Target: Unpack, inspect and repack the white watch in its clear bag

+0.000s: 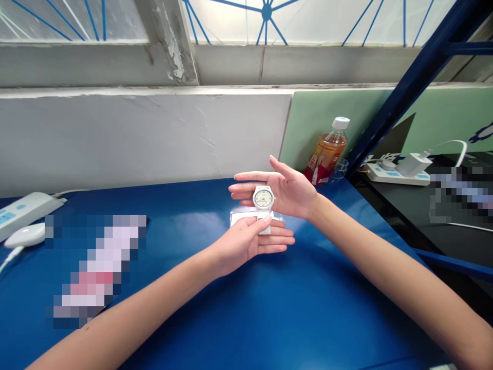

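Observation:
A white wristwatch [264,198] with a round, pale dial stands raised above the blue table, its dial facing me. My left hand [244,240], palm up, grips the lower strap beneath its thumb, while the other fingers stretch out flat to the right. Just behind the watch is my right hand [290,192], fingers extended to the left and thumb raised. Whether the right fingers touch the watch is unclear. Partly covered by both hands, a clear and white flat item [235,218] lies on the table behind them.
A drink bottle [327,151] with a white cap stands at the table's back right, against a green board. White power strips lie at far left [29,208] and far right [400,173]. A blurred-out flat object [103,262] lies left. A blue metal post [400,87] slants up on the right.

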`<act>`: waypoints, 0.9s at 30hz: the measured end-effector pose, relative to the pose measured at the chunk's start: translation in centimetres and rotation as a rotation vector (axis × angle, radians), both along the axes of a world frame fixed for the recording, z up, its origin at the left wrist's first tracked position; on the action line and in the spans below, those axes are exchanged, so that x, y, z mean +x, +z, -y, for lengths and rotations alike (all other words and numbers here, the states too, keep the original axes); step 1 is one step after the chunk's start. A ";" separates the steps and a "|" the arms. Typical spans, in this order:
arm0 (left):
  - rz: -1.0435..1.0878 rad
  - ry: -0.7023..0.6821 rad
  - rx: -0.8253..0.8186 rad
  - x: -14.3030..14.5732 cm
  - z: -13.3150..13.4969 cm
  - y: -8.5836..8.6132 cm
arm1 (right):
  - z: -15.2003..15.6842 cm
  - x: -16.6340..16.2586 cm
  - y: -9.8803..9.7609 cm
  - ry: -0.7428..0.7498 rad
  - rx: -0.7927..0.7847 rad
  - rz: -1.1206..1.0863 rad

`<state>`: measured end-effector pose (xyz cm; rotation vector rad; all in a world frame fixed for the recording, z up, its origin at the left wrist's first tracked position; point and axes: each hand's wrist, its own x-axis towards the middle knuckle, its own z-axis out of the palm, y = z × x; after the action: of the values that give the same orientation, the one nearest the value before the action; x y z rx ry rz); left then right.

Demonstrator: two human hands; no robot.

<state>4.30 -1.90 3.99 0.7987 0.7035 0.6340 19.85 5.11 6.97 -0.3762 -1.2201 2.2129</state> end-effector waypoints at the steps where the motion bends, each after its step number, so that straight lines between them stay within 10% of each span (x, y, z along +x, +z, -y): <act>1: 0.000 0.002 -0.003 0.0 0.0 0.0 | 0.0 0.0 0.0 0.001 -0.006 -0.002; 15: 0.045 0.027 -0.034 -0.1 -0.2 -0.3 | -0.1 -0.1 -0.2 -0.030 -0.035 -0.017; 27: 0.144 0.199 -0.094 -1.3 -1.1 1.5 | 0.4 1.5 -0.3 -0.126 0.311 0.101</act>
<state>3.03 -0.84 5.48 0.5941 0.6806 0.8235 21.37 4.67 6.68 -0.4284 -1.5238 1.8788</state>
